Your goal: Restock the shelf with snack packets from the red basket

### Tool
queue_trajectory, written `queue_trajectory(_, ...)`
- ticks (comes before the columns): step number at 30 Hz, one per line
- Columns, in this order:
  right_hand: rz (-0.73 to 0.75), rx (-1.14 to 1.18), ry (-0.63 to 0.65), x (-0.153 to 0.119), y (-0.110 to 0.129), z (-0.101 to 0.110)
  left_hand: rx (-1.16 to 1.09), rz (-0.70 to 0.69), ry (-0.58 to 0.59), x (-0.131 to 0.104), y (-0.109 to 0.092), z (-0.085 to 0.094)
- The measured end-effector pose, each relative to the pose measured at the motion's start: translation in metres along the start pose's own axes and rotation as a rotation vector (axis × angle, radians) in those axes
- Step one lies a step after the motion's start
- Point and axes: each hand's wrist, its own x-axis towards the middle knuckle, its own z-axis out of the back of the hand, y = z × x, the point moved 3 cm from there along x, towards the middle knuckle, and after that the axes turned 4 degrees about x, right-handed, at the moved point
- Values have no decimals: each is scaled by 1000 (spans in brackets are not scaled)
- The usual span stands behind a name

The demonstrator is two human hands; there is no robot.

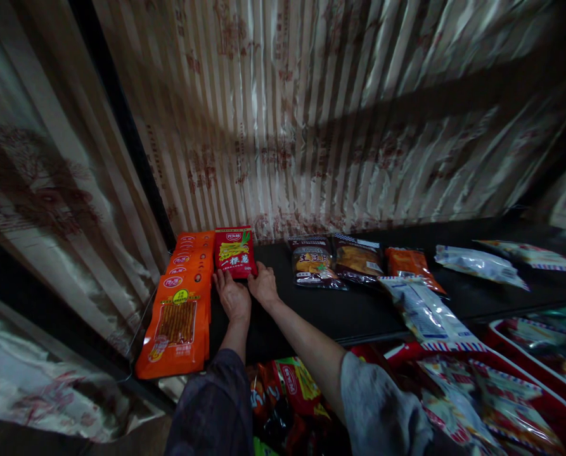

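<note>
A red snack bag (236,247) with a green and yellow picture lies at the back of the black shelf (283,320), against the curtain. My left hand (233,295) is at its lower left corner, palm partly showing and fingertips on the bag. At the lower right corner, my right hand (263,285) has its bent fingers closed on the edge. Just left of my left hand, several orange snack packs (180,316) overlap in a row running from the curtain to the shelf's front edge.
Further right on the shelf lie a purple potato-chip bag (315,261), a brown snack bag (359,258), an orange bag (412,267) and several white bags (480,265). Below, red-rimmed boxes (494,329) hold more packets. A dark upright post (121,107) stands at the left.
</note>
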Motion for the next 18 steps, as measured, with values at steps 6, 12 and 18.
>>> queue_trajectory(6, 148, 294, -144, -22, -2, 0, -37, 1, 54, 1, 3, 2)
queue_trajectory(12, 348, 516, -155, -71, 2, 15, -126, -15, 121, 0, -2, 8)
queue_trajectory(18, 451, 521, -271, -149, -10, 60, -391, -28, 172, -56, -26, 55)
